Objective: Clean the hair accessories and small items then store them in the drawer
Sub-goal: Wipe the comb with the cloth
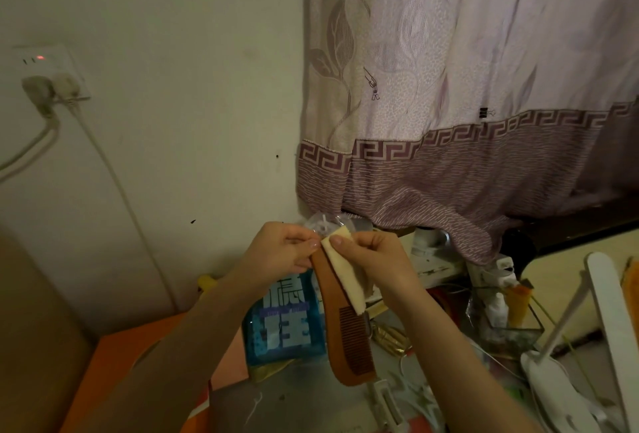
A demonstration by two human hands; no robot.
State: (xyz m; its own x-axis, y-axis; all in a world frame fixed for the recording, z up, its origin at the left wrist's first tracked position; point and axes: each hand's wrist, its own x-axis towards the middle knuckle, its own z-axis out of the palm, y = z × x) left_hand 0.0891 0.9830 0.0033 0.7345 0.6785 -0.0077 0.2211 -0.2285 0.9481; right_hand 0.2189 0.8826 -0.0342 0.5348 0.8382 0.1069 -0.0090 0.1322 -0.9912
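A wooden comb (349,325) is being pinched at its handle end by the left hand (280,247) above the cluttered counter (311,401), while a pale cloth (345,273) is being pressed against it by the right hand (377,256).

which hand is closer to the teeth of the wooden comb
Right. The right hand presses the cream cloth along the wooden comb, just above its teeth. The left hand pinches the comb's far top end.

Reddish-brown comb (345,332), cream cloth (345,277), blue packet (283,325), pale lilac leaf-patterned curtain (449,69)
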